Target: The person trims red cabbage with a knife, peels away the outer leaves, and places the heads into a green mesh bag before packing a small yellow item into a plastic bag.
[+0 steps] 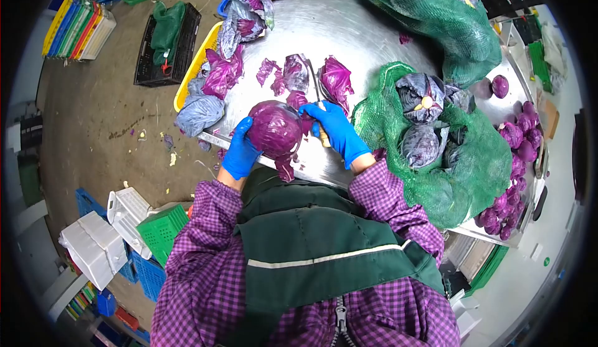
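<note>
My left hand [240, 151], in a blue glove, grips the side of a shiny purple red cabbage [274, 129] over the near edge of the metal table. A torn leaf hangs from the cabbage's underside. In my right hand [337, 131], also gloved in blue, is a knife [314, 79] with a pale yellowish handle. Its narrow blade points away from me, clear of the cabbage. Just beyond the cabbage lie loose purple leaves [337, 80] and smaller leaf scraps.
A green mesh sack [380, 107] of cabbages lies open at right, with another full sack [430, 20] behind it. Small purple cabbages [526, 132] are heaped at the far right. A yellow crate [198, 66] with outer leaves stands left; a black crate [146, 54] rests on the floor.
</note>
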Available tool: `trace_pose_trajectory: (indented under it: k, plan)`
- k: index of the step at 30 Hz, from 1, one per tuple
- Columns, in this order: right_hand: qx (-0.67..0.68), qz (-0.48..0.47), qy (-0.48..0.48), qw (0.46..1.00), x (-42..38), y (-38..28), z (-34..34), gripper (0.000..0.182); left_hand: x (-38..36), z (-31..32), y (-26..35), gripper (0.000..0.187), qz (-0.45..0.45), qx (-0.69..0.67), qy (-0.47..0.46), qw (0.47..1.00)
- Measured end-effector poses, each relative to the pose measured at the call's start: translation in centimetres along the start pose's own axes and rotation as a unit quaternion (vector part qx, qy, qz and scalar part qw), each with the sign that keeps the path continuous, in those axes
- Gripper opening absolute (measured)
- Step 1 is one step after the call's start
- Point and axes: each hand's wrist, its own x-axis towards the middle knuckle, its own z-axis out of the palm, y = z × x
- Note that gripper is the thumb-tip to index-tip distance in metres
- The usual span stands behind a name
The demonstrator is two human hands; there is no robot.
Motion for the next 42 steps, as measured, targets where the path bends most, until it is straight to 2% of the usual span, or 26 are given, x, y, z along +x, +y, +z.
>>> trace_pose_trajectory:
  k: [2,3,5,7,9,10,13,14,15,16,18,19,21,23,26,28,29,31,32,33,35,36,37,38,40,42]
  plan:
    - [0.141,0.032,-0.020,0.989,-0.6,0.5,0.6,0.032,-0.1,0.4,0.7,0.052,0.010,-0.017,0.001,1.000]
    - [0.141,0.032,-0.020,0.989,-1.0,0.5,0.9,0.032,0.0,0.7,0.9,0.052,0.010,-0.018,0.001,1.000]
    - [0.017,0.031,-0.073,0.997,-1.7,0.8,1.4,0.030,0.0,1.3,1.3,0.054,0.024,0.020,0.015,0.999]
    - [-0.011,-0.002,-0.080,0.997,-1.9,0.6,1.9,0.029,0.1,1.7,1.5,0.056,0.026,0.046,0.023,0.998]
    - [-0.058,0.006,-0.045,0.997,-2.4,-0.7,2.1,0.043,0.1,1.7,1.7,0.060,0.029,0.029,0.032,0.999]
    - [-0.030,-0.006,-0.041,0.999,-2.8,-1.2,2.2,0.051,0.2,1.6,1.7,0.060,0.029,0.030,0.031,0.999]
    - [-0.001,0.004,-0.070,0.998,-3.8,-3.7,2.0,0.055,0.2,1.8,1.4,0.061,-0.013,-0.066,-0.053,0.996]
    - [-0.011,-0.014,-0.072,0.997,-4.4,-5.0,2.1,0.047,0.1,2.0,1.0,0.062,0.090,0.058,-0.126,0.986]
    - [-0.011,-0.014,-0.072,0.997,-4.8,-6.0,2.0,0.047,0.0,2.1,0.8,0.064,0.191,0.179,-0.195,0.945]
    - [0.016,-0.038,-0.075,0.996,-5.0,-6.9,1.7,0.043,0.1,2.2,0.9,0.064,0.192,0.178,-0.195,0.945]
    - [0.018,-0.086,-0.070,0.994,-5.1,-8.0,1.4,0.036,0.3,2.3,1.4,0.067,0.008,0.008,-0.007,1.000]
    - [0.018,-0.087,-0.069,0.994,-5.0,-8.3,1.3,0.036,0.5,1.9,1.3,0.067,0.008,0.008,-0.009,1.000]
    - [0.013,-0.095,-0.063,0.993,-4.9,-8.6,1.2,0.036,0.9,1.1,1.1,0.069,-0.041,-0.103,-0.116,0.987]
    - [0.013,-0.103,-0.056,0.993,-4.8,-8.6,1.3,0.035,1.0,1.1,0.7,0.069,-0.036,-0.103,-0.152,0.982]
    - [0.094,-0.095,-0.048,0.990,-4.3,-8.1,1.4,0.033,0.8,1.0,0.5,0.066,-0.080,-0.161,-0.172,0.968]
    - [0.179,-0.103,-0.014,0.978,-4.1,-7.8,0.9,0.034,0.7,1.1,0.4,0.067,-0.104,-0.211,-0.250,0.939]
    - [0.179,-0.103,-0.013,0.978,-3.8,-7.7,0.4,0.034,0.5,1.2,0.3,0.067,-0.105,-0.211,-0.250,0.939]
    - [0.184,-0.143,-0.005,0.972,-3.2,-7.8,-0.9,0.036,0.0,1.7,0.3,0.069,-0.073,-0.095,-0.146,0.982]
    - [0.053,-0.145,0.036,0.987,-3.3,-7.9,-1.3,0.046,0.2,1.5,0.2,0.069,-0.072,-0.094,-0.146,0.982]
    - [0.053,-0.145,0.034,0.987,-3.1,-7.6,-1.2,0.046,0.3,1.3,0.1,0.076,-0.075,-0.121,-0.140,0.980]
    - [-0.133,-0.213,0.096,0.963,-3.0,-6.6,-0.5,0.058,0.4,1.2,-0.1,0.083,-0.082,-0.147,-0.134,0.977]
    - [-0.168,-0.137,0.117,0.969,-4.6,-8.0,1.0,0.068,0.5,1.5,-0.2,0.083,-0.084,-0.144,-0.130,0.977]
    - [-0.167,-0.137,0.118,0.969,-4.7,-7.4,1.4,0.068,0.6,1.7,-0.2,0.083,-0.084,-0.140,-0.126,0.978]
    - [-0.150,-0.115,0.063,0.980,-4.5,-6.5,1.6,0.065,0.6,1.8,-0.2,0.083,-0.084,-0.139,-0.125,0.979]
    - [-0.126,-0.094,-0.044,0.987,-4.5,-6.0,2.2,0.058,0.6,1.9,-0.3,0.076,-0.128,-0.243,-0.140,0.951]
    - [-0.071,-0.054,-0.082,0.993,-4.9,-6.1,2.9,0.048,0.6,2.4,-0.4,0.076,-0.129,-0.246,-0.168,0.946]
